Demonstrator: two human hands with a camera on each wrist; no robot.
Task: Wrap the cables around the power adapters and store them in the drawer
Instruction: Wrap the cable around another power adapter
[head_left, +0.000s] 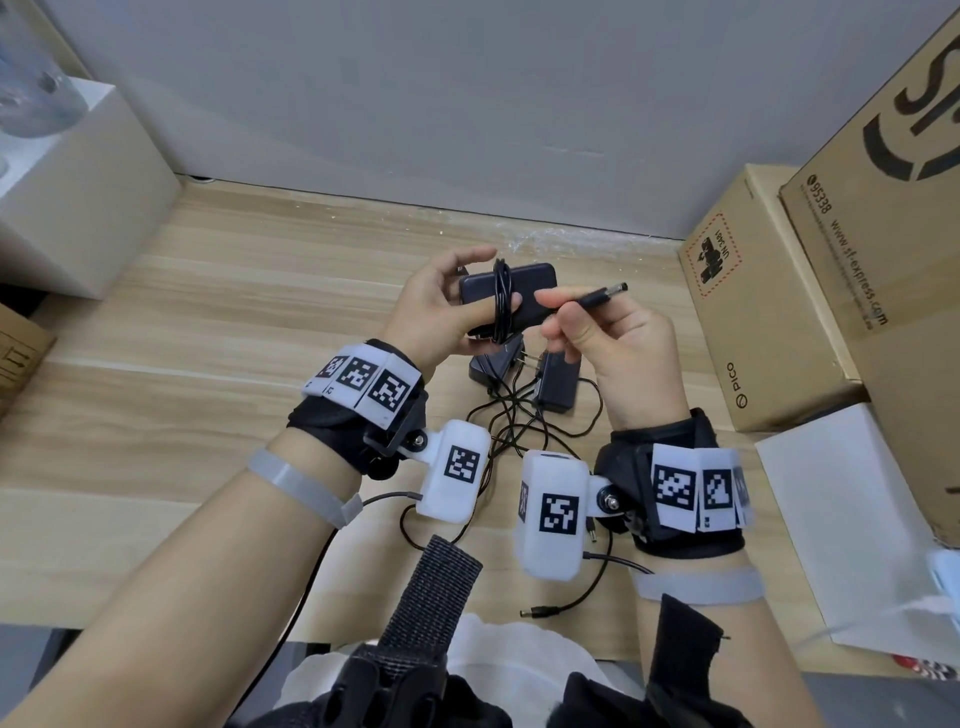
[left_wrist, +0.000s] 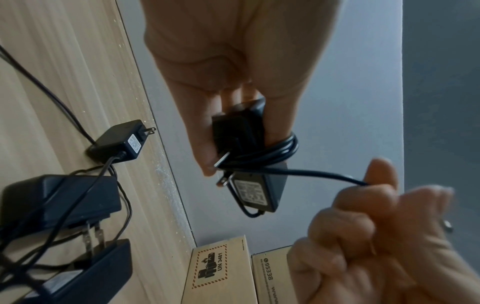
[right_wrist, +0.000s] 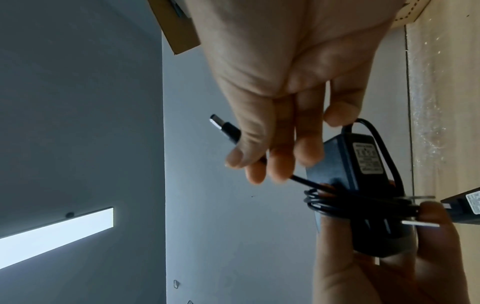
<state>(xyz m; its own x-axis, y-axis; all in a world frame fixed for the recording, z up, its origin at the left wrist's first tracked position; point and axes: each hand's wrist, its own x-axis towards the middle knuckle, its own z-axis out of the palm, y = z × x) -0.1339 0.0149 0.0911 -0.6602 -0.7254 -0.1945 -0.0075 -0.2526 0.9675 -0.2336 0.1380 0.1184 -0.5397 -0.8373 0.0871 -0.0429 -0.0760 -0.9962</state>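
The left hand (head_left: 441, 306) grips one black power adapter (head_left: 530, 291) above the wooden table (head_left: 208, 312), thumb across its face and fingers curled behind it, with the adapter's own cable (head_left: 501, 301) wound round its middle in several turns. The right hand (head_left: 613, 338) pinches the free end of that cable between thumb and forefinger, just behind the barrel plug (head_left: 608, 293), which points away to the right; its other fingers are curled in. In the wrist views the held adapter shows two flat metal prongs (left_wrist: 223, 170) and a white printed label (right_wrist: 367, 158) too small to read. Under the hands, three more black adapters lie on the table: a small one (left_wrist: 119, 142) with a white label, and two larger ones (left_wrist: 62, 201) (left_wrist: 85, 273) close together, their loose cables (head_left: 524, 415) tangled across the wood; one free barrel plug (head_left: 535, 612) lies near the table's front edge. To the right stand two cardboard boxes: the nearer one (head_left: 753, 312) reads "PICO" and carries a red dashed "UN 3481" battery mark, the larger one (head_left: 883, 208) reads "95338" and "www.sf-express.com". A white box (head_left: 78, 197) stands at the left.
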